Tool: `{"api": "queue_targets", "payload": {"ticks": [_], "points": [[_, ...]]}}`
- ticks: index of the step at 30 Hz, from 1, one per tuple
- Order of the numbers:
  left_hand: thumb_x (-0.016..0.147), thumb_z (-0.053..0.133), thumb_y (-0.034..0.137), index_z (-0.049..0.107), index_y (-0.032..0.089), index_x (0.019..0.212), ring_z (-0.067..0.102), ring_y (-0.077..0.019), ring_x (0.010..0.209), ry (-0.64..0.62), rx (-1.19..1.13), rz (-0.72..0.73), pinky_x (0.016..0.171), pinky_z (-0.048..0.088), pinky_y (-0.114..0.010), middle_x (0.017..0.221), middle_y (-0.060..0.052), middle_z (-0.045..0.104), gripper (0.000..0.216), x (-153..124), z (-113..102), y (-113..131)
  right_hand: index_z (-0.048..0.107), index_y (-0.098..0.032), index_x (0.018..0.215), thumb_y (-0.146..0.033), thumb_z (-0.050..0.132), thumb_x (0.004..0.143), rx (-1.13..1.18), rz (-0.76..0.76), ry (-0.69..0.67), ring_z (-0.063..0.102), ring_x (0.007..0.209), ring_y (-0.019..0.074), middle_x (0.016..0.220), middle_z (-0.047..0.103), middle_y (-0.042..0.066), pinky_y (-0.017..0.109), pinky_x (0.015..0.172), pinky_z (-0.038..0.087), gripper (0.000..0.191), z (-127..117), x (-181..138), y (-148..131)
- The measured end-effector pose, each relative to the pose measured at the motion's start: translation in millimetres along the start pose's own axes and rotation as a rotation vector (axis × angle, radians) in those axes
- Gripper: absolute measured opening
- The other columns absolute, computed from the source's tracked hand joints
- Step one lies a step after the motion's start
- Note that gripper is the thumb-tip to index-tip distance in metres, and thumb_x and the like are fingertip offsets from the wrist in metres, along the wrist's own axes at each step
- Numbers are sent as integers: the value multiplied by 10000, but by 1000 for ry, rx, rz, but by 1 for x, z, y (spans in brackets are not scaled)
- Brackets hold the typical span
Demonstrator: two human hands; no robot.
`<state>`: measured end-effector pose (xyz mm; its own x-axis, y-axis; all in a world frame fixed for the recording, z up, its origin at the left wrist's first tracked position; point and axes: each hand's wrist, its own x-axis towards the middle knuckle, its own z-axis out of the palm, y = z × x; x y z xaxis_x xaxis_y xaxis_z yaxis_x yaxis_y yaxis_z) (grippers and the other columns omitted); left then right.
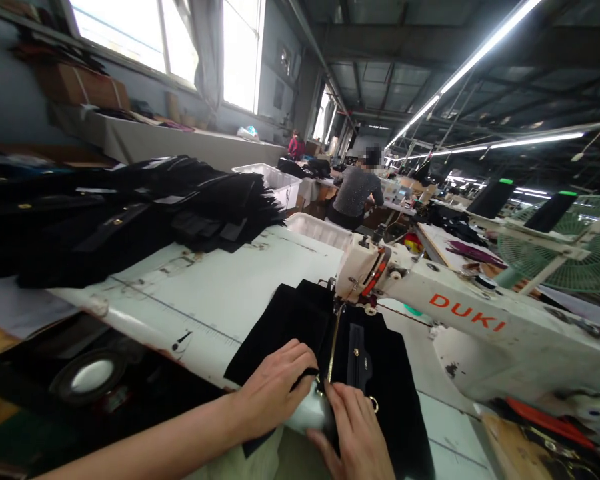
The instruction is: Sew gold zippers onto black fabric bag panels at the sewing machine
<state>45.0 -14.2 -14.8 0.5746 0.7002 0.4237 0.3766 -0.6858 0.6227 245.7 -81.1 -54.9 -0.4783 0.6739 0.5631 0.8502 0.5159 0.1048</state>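
The black fabric piece (365, 373) lay flat on the white desk (230, 287) under the head of the sewing machine (470, 320), its long axis running from the near desk edge away toward the needle. A gold zipper strip (334, 347) ran along that same axis, with a small metal ring (374, 404) near its close end. The left hand (275, 387) rested on the fabric's near left edge, fingers curled and pinching the cloth. The right hand (355, 433) lay just beside it, fingers bent, pressing the fabric at the zipper's near end. A pile of black pieces (130, 213) sat well apart at the desk's far left. A seated person (355, 193) worked in the background.
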Motion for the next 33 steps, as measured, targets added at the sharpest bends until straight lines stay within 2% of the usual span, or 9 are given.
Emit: {"api": "queue_targets", "payload": {"ticks": [4,8,10,15,17,21,26,30,33], "points": [[902,487,48,583,178,918,549,-179,886,-3,8,-4,814,462,-292,946,-26,626,163,-1,0,1,561,-128,1229,-409,560,930,56,22,21,674,834,217,983,672,108,301,737,573,411,-1,-3,4],[876,510,37,596,182,939,552,-187,912,-1,13,-10,839,464,-303,970,-27,633,180,-3,3,-1,591,-212,1072,-436,552,937,263,252,-1,661,824,180,925,635,53,258,715,569,265,-7,12,6],[897,492,47,597,187,952,555,-184,917,13,-2,-22,839,466,-300,969,-24,636,183,-3,3,-3,594,-231,1017,-374,504,971,364,292,-10,655,812,154,900,622,31,226,710,554,175,-11,19,10],[912,483,52,586,192,976,563,-175,925,18,-24,-39,829,471,-285,974,-17,636,185,-3,1,-4,594,-235,1051,-244,446,999,493,202,-62,651,875,120,969,625,27,181,783,519,157,-36,34,43],[907,492,52,587,194,981,562,-178,924,6,-10,-27,827,474,-289,982,-19,635,186,-3,1,-3,596,-230,1064,-208,452,989,493,168,-145,644,882,114,990,617,27,173,782,514,164,-44,40,53],[910,490,61,604,189,970,562,-185,925,14,6,-23,834,485,-302,976,-27,642,181,-3,2,-3,616,-198,1014,-42,450,891,332,38,-323,615,808,140,919,588,25,217,693,520,259,-38,39,43],[896,522,80,632,192,996,578,-185,944,35,-13,5,840,511,-300,996,-35,656,186,-3,3,-1,545,-160,1269,0,416,844,228,69,-227,617,870,190,1012,600,87,297,739,557,472,-18,17,10],[890,560,91,648,192,1040,593,-195,952,48,33,60,856,522,-321,1021,-43,665,202,-7,2,3,587,-167,1198,-122,430,938,286,167,-31,638,967,169,1075,616,102,250,835,559,307,-14,10,3],[899,569,108,644,188,1097,612,-219,953,74,140,120,874,521,-375,1047,-55,681,226,-11,3,5,627,-186,1135,-150,432,959,219,187,16,662,922,172,1046,656,86,263,797,573,265,-9,6,3]]}}
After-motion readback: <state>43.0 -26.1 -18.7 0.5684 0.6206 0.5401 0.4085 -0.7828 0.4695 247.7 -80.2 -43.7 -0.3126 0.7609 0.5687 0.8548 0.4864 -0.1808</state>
